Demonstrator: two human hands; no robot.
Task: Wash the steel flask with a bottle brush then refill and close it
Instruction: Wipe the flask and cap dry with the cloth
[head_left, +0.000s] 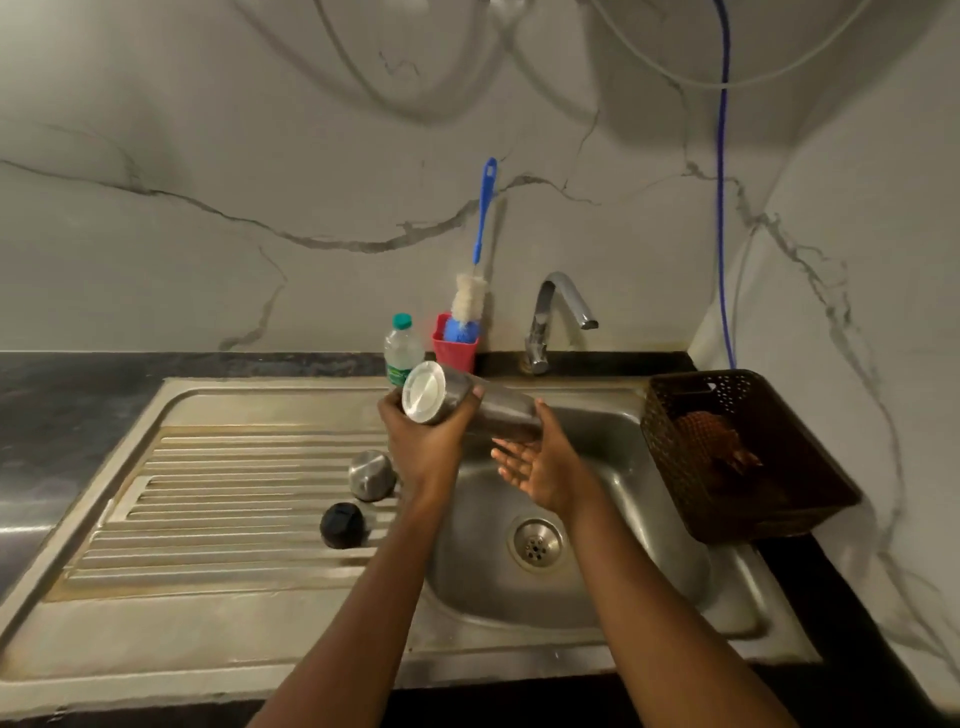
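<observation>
Black stopper (343, 525) and steel cap (370, 475): on the drainboard ribs, left of your left fingers, apart from each other. Left hand (423, 441): fingers curled round the base end of the steel flask (467, 405), which lies sideways above the sink basin (649, 519). Right hand (540, 467): palm up, fingers straight beneath the flask's other end, gripping nothing. Basket (670, 457): right of those fingers, on the basin's edge. Bottle brush (470, 301): beyond your fingers, upright in a red holder (454, 353).

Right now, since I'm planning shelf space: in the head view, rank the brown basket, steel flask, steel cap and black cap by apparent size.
1. brown basket
2. steel flask
3. steel cap and black cap: look alike, not ranked.
</observation>
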